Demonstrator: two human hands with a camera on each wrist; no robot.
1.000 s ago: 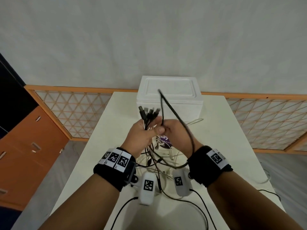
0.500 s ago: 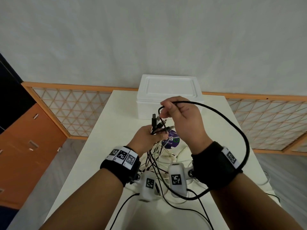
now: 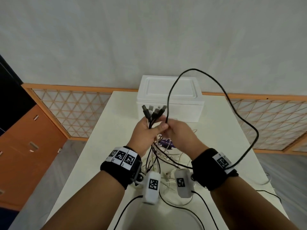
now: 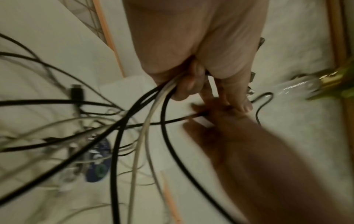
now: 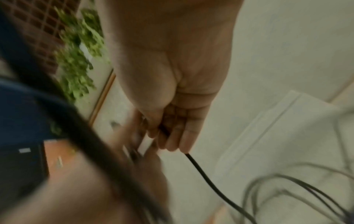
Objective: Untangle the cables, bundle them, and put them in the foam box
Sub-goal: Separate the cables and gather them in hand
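My left hand [image 3: 149,130] grips a bundle of black and white cables [image 3: 153,114] with the plug ends sticking up above the fist. My right hand [image 3: 176,130] sits right beside it and pinches one black cable [image 3: 239,117], which loops high to the right and down past my right wrist. In the left wrist view the gripped cables [image 4: 153,109] hang from the left hand [image 4: 191,78] toward a tangle on the table. The right wrist view shows the black cable [image 5: 203,174] leaving the right hand's fingers [image 5: 180,133]. The white foam box [image 3: 169,100], lid on, stands behind the hands.
A tangle of loose cables [image 3: 166,156] and a purple packet [image 3: 166,141] lie on the white table [image 3: 108,138] under my hands. An orange cabinet [image 3: 25,146] stands left of the table. A wood lattice rail [image 3: 265,120] runs behind it.
My right hand came down from in front of the box to beside the left fist. The black cable's loop swung up and out to the right.
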